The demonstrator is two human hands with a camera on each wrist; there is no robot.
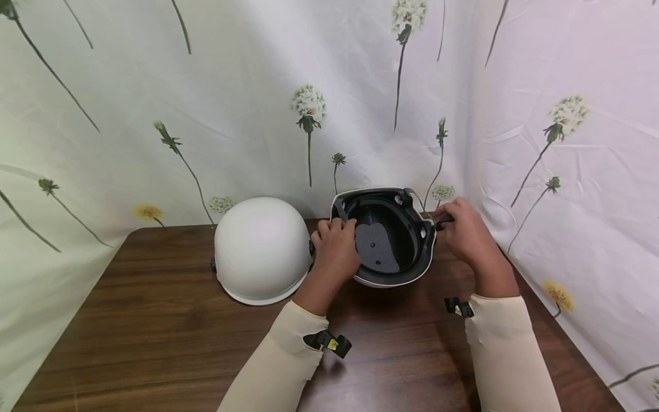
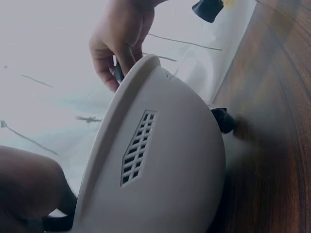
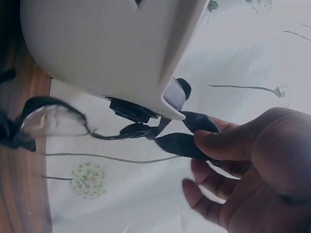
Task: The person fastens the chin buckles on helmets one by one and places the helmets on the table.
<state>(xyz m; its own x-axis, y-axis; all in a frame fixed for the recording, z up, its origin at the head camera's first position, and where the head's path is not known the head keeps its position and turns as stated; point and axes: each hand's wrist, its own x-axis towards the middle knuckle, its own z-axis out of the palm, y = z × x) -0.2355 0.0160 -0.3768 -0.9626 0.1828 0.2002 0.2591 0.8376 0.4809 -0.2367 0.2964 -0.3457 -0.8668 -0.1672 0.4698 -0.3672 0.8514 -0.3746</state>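
Note:
A white helmet (image 1: 423, 263) lies upside down on the table, its black padded lining facing up. In the head view my left hand (image 1: 336, 249) is at its left rim, fingers curled round a black strap (image 1: 341, 212). At the opposite rim my right hand (image 1: 465, 232) pinches another black strap (image 3: 180, 144) between thumb and fingers, drawn outward from the shell. A grille vent (image 2: 138, 148) shows on the white side in the left wrist view. Most of the left hand's fingertips are hidden there by the helmet.
Left of it, a second white helmet (image 1: 262, 246) stands dome up, close to my left hand. Both are on a dark wooden table (image 1: 170, 320) near its back edge. A white cloth (image 1: 247, 114) printed with dandelions hangs behind and to the right.

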